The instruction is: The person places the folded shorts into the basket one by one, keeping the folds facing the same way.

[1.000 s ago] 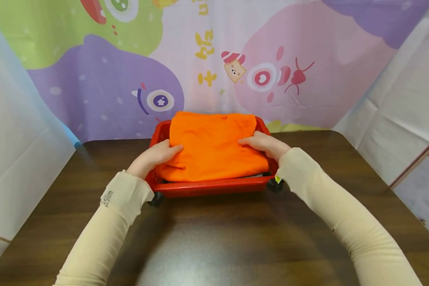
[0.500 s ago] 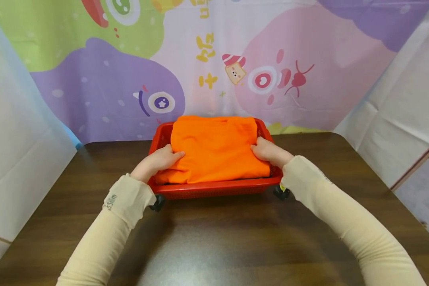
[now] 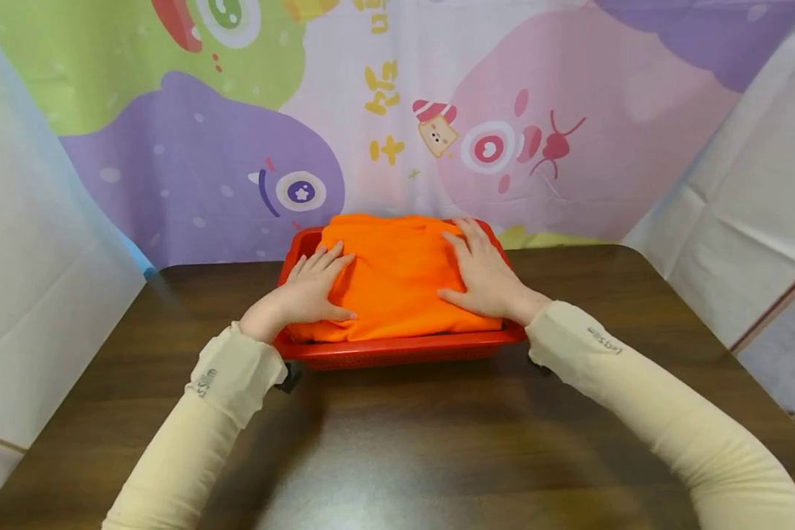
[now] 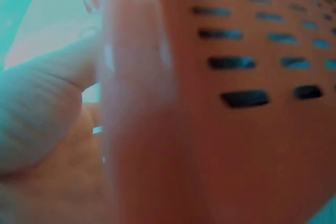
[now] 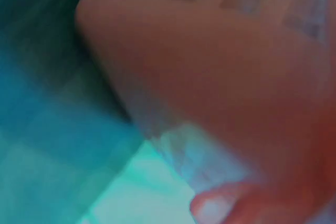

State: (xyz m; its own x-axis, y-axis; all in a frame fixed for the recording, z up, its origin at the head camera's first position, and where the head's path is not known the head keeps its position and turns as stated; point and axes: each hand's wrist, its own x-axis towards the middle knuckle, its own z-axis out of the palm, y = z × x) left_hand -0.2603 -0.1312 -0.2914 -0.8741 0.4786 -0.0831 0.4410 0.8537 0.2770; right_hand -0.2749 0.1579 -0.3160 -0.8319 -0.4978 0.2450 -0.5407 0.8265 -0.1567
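A folded orange cloth (image 3: 397,280) lies inside a red plastic basket (image 3: 411,344) near the back of the table. On the cloth's left side rests my left hand (image 3: 308,292), its fingers spread and straight. My right hand (image 3: 486,280) lies on the right side of the cloth, fingers also spread. In the left wrist view the slotted basket wall (image 4: 236,145) and its rim fill most of the picture, with part of my left hand (image 4: 37,114) behind the rim. The right wrist view is blurred; it shows the basket wall (image 5: 199,66) and a fingertip (image 5: 215,208).
The brown wooden table (image 3: 397,442) extends in front of the basket. Behind it hangs a cartoon-printed curtain (image 3: 397,110), close to the basket's back. White sheets (image 3: 26,258) hang along both sides.
Both hands held the cloth's sides with thumbs on top; now they lie spread over it. The right hand shifted slightly outward, then flattened onto the cloth. The cloth settled slightly lower in the basket.
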